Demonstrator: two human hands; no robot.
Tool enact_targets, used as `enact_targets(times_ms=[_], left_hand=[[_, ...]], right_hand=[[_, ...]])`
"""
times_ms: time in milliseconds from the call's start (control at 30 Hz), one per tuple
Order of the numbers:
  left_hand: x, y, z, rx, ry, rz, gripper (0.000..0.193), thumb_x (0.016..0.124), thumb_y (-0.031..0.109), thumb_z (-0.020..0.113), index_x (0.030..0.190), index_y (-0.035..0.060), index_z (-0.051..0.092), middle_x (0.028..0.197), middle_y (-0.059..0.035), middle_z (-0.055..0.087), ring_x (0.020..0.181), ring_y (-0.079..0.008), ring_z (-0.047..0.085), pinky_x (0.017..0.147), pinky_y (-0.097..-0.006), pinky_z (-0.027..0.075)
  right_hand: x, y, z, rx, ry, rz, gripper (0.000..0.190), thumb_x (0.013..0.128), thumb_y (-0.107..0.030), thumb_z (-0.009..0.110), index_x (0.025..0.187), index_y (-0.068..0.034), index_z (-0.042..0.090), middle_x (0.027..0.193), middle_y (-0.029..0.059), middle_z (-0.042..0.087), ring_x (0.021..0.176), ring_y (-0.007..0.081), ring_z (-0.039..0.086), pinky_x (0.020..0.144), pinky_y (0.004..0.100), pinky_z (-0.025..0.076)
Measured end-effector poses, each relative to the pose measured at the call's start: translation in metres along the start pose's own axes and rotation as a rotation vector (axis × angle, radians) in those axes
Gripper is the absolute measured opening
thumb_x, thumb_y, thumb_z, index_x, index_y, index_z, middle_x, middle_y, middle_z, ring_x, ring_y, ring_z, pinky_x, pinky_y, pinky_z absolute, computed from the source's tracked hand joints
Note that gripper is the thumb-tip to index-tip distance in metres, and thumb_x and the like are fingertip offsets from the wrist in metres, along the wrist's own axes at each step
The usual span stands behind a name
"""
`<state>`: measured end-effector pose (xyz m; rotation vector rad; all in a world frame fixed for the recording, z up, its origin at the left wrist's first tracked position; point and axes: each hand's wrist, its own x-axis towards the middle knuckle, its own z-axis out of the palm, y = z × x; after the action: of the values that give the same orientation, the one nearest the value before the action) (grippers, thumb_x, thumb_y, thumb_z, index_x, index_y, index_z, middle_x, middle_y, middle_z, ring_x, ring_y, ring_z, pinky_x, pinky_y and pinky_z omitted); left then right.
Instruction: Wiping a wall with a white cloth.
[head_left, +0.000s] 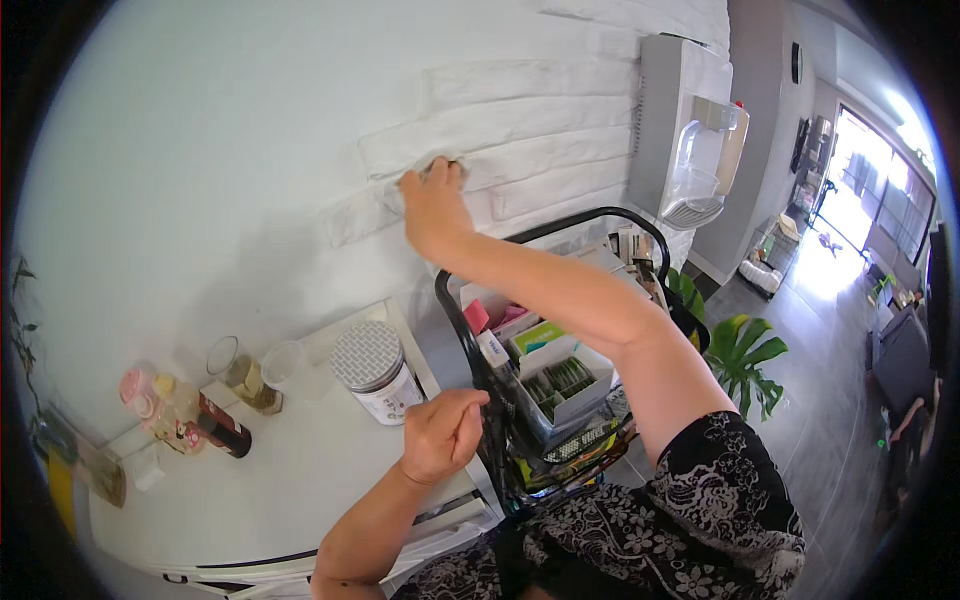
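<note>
My right hand (436, 214) reaches up to the white brick-textured wall (540, 120) and presses a pale, crumpled cloth or wipe (393, 199) against it. Most of that cloth is hidden under the fingers. Lower down, my left hand (444, 436) is curled into a loose fist above the edge of a white cabinet top (300, 480), beside the black rim of a cart (459, 322). Nothing shows inside it; whether its fingertips touch the cart frame I cannot tell. Close to this hand stands a white canister (384, 394) with a patterned lid (367, 355).
Boxes of sachets (562, 382) fill the cart. Bottles (225, 426), a glass vase (255, 382) and a clear cup (283, 364) stand along the cabinet's back. A water dispenser (679, 135) hangs on the wall at right, above a leafy plant (742, 352).
</note>
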<state>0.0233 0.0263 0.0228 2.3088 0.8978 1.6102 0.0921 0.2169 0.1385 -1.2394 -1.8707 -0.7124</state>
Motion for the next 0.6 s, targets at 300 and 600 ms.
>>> enact_targets(times_ms=[300,600], left_hand=[[-0.002,0.000,-0.004,0.001,-0.047,-0.032,0.014,0.082,-0.001,0.046,0.084,-0.0004,0.060,0.072,-0.0100,0.061,0.055,-0.0151,0.062,0.049,-0.0241,0.048],[-0.001,0.001,-0.003,0.004,-0.038,-0.017,0.014,0.081,0.000,0.046,0.084,0.0014,0.060,0.072,-0.0094,0.061,0.055,-0.0150,0.062,0.049,-0.0234,0.047]], right_hand=[[0.006,0.070,-0.042,1.197,-0.084,0.647,0.036,0.073,-0.010,0.058,0.103,0.004,0.045,0.087,0.0170,0.055,0.073,0.0231,0.058,0.052,0.0353,0.047],[0.065,0.196,-0.043,0.431,0.218,0.597,0.030,0.073,-0.017,0.056,0.095,0.002,0.051,0.088,0.0206,0.059,0.084,0.0331,0.057,0.073,0.0408,0.045]])
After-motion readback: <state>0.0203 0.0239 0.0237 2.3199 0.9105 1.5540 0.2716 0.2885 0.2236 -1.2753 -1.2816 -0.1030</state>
